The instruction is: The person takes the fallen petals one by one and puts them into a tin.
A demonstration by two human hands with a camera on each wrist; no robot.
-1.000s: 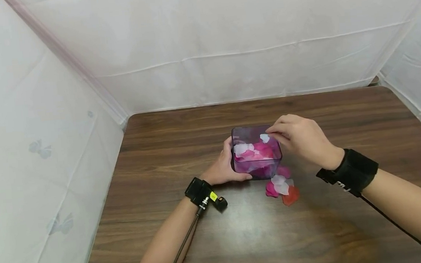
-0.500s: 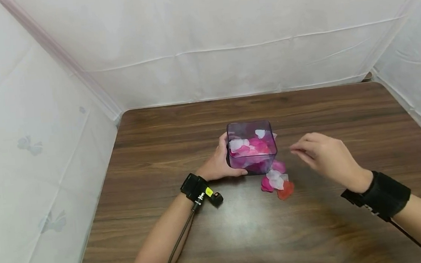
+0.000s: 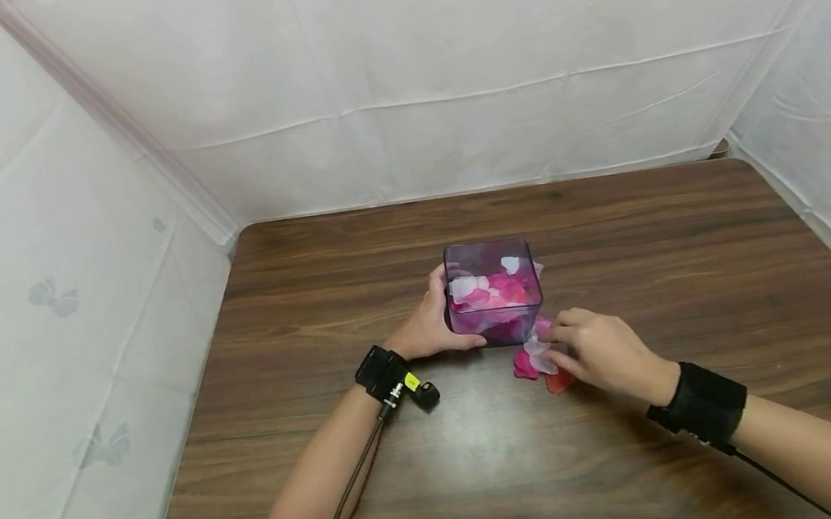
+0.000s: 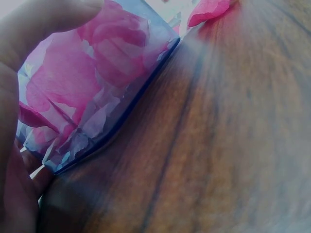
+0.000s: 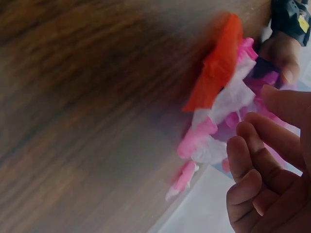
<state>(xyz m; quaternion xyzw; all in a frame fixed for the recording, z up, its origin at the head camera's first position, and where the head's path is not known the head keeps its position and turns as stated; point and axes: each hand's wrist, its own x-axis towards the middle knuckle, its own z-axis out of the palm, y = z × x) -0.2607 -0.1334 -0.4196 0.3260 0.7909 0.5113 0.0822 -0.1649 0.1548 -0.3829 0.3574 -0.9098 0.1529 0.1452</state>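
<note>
My left hand (image 3: 429, 324) grips a clear purple plastic box (image 3: 476, 257) at its left side, thumb along the front. Pink and white artificial flower petals (image 3: 496, 289) fill its lower part, and one white petal (image 3: 510, 265) sticks higher on the wall. Just outside the box's front right corner lies a small pile of petals (image 3: 535, 358), pink, white and one orange-red petal (image 5: 221, 65). Over that pile is my right hand (image 3: 605, 354), thumb and forefinger apart with fingertips right at the white petals. Its other fingers are loosely bent in the right wrist view.
The box stands on a brown wood-grain table (image 3: 357, 265). A pale petal (image 3: 539, 268) shows behind the box's right side. White sheeting (image 3: 386, 89) hangs behind and beside the table. Cables run from the black wrist straps (image 3: 703, 403) along both forearms.
My right hand has left the box's rim, swung out to the right, then come down and back left to the loose petals. The left hand keeps its hold on the box.
</note>
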